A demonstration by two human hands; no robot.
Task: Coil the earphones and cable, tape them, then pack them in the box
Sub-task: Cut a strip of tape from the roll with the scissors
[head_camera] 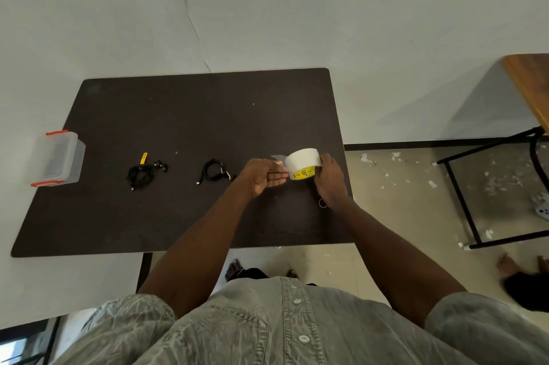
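A white tape roll with a yellow core label is held above the dark table at its right side. My right hand grips the roll from the right. My left hand pinches the loose tape end at the roll's left, where a short clear strip sticks out. A coiled black cable lies just left of my left hand. Farther left lie black earphones in a loose bundle beside a yellow cutter. A clear plastic box with orange clasps stands at the table's left edge.
A small rubber band lies on the table under my right wrist. A wooden table with black metal legs stands to the right. Paper scraps litter the floor. Another person's feet show at the lower right.
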